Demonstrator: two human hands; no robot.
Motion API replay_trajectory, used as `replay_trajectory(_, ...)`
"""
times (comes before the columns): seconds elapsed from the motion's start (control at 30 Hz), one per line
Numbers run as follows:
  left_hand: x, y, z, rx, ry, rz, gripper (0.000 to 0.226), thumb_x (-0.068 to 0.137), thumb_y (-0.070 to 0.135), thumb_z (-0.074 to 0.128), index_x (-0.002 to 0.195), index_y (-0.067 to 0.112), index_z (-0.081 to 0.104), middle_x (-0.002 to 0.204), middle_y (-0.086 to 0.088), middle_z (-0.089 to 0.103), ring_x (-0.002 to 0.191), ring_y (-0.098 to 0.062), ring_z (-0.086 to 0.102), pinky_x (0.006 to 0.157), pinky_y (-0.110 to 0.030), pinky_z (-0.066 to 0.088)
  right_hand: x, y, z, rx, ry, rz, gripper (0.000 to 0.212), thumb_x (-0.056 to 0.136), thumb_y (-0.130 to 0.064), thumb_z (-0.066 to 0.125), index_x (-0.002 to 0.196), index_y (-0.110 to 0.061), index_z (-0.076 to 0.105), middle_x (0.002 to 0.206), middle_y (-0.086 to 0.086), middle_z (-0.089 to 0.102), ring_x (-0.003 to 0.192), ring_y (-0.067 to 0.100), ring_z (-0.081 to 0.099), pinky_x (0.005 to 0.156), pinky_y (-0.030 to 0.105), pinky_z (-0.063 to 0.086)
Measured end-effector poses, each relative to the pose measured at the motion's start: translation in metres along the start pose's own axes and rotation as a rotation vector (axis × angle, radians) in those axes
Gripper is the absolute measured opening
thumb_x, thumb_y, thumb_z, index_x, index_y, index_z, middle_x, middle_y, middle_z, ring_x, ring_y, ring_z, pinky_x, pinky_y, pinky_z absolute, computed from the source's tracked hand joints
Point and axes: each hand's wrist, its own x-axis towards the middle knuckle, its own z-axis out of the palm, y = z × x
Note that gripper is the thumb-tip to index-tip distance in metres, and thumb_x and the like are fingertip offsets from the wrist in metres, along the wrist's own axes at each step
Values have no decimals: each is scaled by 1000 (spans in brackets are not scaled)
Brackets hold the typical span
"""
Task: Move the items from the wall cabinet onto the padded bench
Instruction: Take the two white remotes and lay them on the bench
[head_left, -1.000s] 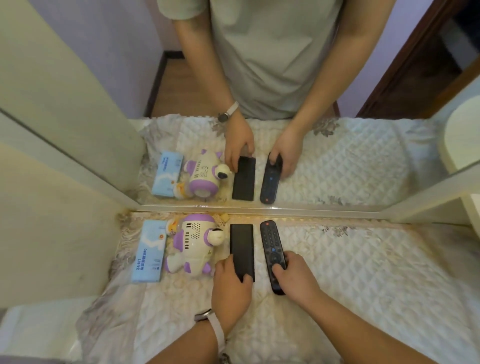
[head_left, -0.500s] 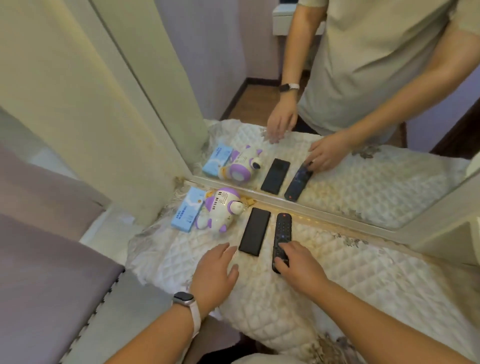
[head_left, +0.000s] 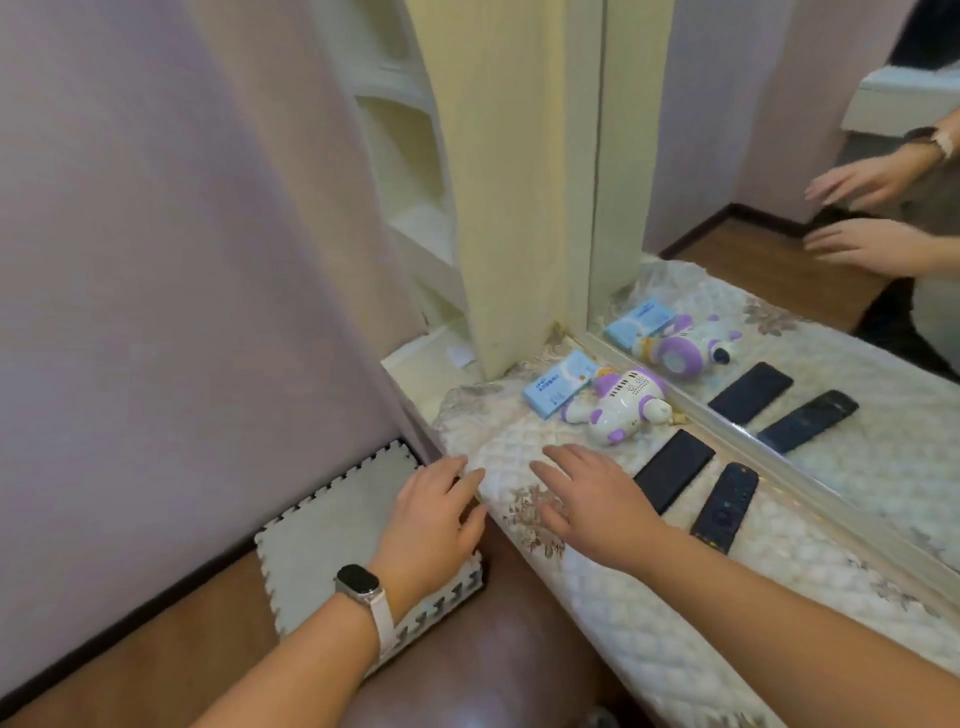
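We see both hands empty, fingers spread: the left hand (head_left: 434, 525) by the padded bench (head_left: 649, 597) edge, the right hand (head_left: 592, 501) above it, near the black phone (head_left: 674, 470), remote (head_left: 724, 506) and toy (head_left: 618, 408).

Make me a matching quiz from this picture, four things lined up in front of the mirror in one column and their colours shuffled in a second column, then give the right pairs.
Things:
1. box
2. toy
3. slab
4. remote control

Colours:
A. plain glossy black, no buttons
B. light blue
C. dark with buttons and a small red dot at its far end
D. white and purple

Pairs: 1-B, 2-D, 3-A, 4-C
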Motion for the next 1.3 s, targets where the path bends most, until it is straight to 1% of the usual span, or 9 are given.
replay_trajectory(0.1,-41,-36,-26,10,70,-94,47,91,41,42,128,19,59,132,-6,58,124,-25,52,106,-42,37,30,-59,-8,-34,26,-146,47,86,-45,50,120,-16,64,124,8,64,112,29,59,90,40,50)
replay_trajectory(0.27,-136,-109,-62,22,185,-245,44,90,39,49,127,19,59,134,-5,57,126,-24,50,106,-41,38,69,-177,5,-78,26,-376,50,89,-48,46,124,-16,63,127,6,62,118,27,55,97,40,45)
replay_trajectory(0.4,-233,-171,-91,69,266,-375,42,88,38,51,123,17,62,132,-5,58,125,-25,51,106,-39,37,88,-288,30,-48,25,-485,49,89,-48,48,121,-15,63,128,9,62,118,30,55,96,42,46)
replay_trajectory(0.5,-308,-213,-111,87,343,-491,42,87,37,52,121,16,64,131,-7,60,124,-27,52,105,-43,40,97,-373,47,-31,22,-556,49,89,-49,47,122,-17,63,129,8,62,119,30,56,96,42,48)
replay_trajectory(0.57,-354,-238,-124,88,368,-569,43,87,37,51,123,16,64,132,-7,60,125,-27,52,105,-46,41,102,-427,55,-25,22,-614,49,88,-49,46,121,-17,64,124,6,63,115,30,57,94,40,48)
replay_trajectory(0.67,-423,-267,-141,102,395,-688,44,88,37,50,127,17,61,134,-6,58,129,-26,48,107,-47,39,105,-505,67,-10,40,-724,49,87,-47,45,118,-16,67,118,5,65,110,29,60,89,39,50)
replay_trajectory(0.77,-486,-284,-155,138,417,-811,44,90,37,51,130,21,58,138,-3,54,133,-22,43,112,-43,31,102,-575,77,-16,32,-850,50,87,-48,44,119,-17,67,122,6,65,112,29,60,91,40,51)
replay_trajectory(1.0,-581,-304,-173,223,417,-1099,47,93,41,50,138,27,49,143,2,48,137,-17,36,114,-39,19,102,-692,103,7,20,-1123,51,88,-50,45,120,-17,67,123,7,65,113,29,61,95,40,48)
replay_trajectory(1.3,-636,-339,-193,315,387,-1392,41,91,36,57,130,25,58,135,0,57,130,-19,47,110,-37,24,136,-809,140,115,-31,-1417,51,91,-50,46,126,-16,63,128,9,62,119,31,57,99,41,46)
